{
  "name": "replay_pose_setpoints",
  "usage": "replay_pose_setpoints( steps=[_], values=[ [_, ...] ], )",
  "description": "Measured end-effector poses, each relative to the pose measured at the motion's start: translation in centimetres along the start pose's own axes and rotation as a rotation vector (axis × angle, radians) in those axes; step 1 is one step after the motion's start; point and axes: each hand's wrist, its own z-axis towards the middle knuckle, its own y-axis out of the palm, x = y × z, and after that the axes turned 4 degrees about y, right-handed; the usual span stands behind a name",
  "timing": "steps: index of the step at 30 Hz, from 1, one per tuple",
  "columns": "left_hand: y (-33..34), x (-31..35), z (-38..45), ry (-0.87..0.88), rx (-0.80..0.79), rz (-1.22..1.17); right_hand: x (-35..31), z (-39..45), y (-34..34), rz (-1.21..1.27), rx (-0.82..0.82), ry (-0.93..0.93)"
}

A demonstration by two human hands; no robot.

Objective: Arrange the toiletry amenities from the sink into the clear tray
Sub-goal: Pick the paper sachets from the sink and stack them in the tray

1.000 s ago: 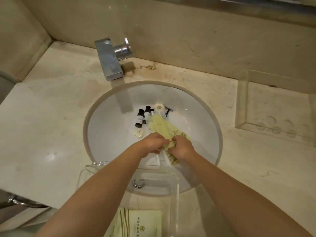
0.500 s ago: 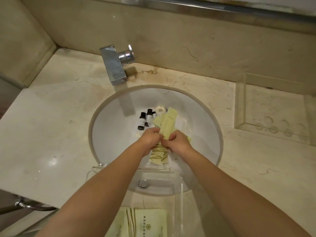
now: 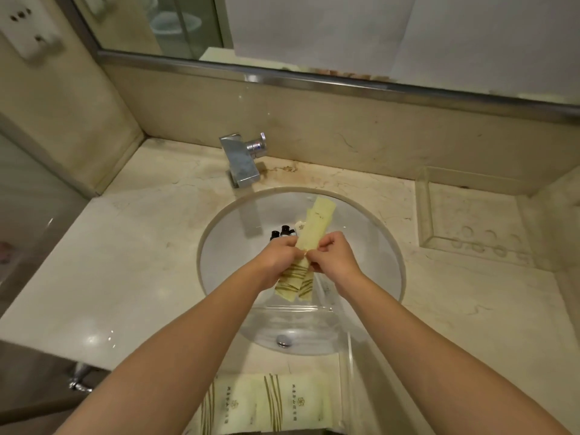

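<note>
Above the white sink [image 3: 226,262] my left hand [image 3: 281,260] and my right hand [image 3: 334,257] both grip a bundle of long pale yellow-green packets [image 3: 314,227] with striped ends, held upright and off the basin. Small dark-capped bottles [image 3: 284,232] lie in the basin just behind my left hand, partly hidden by it. A clear tray [image 3: 348,350] sits at the sink's near edge and holds two flat yellow-green packets [image 3: 273,403] lying side by side.
A square chrome faucet [image 3: 241,160] stands behind the sink on the marble counter [image 3: 125,262]. A second clear tray [image 3: 470,221] sits at the back right against the wall. The drain [image 3: 284,340] shows through the near tray.
Both hands have lifted the packets out of the basin and gathered them upright. The view has tilted up, so the mirror and wall now show.
</note>
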Motion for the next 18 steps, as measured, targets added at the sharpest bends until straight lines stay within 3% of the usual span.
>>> replay_pose_setpoints(
  steps=[9, 13, 15, 18],
  values=[
    [-2.8, 2.2, -4.9, 0.061, -0.101, 0.238, -2.4, -4.1, 0.5, 0.318, -0.096, 0.02],
    [-4.9, 3.3, -7.0, 0.108, -0.192, 0.439, -3.2, -5.6, -0.2, 0.384, 0.061, -0.019],
    [-5.8, 3.6, -7.5, 0.09, -0.24, 0.543, -3.1, -5.8, -1.3, 0.3, 0.145, -0.054],
    [-7.1, 3.3, -8.5, 0.057, -0.292, 0.624, -2.4, -7.1, -1.6, 0.031, 0.063, -0.133]
  ],
)
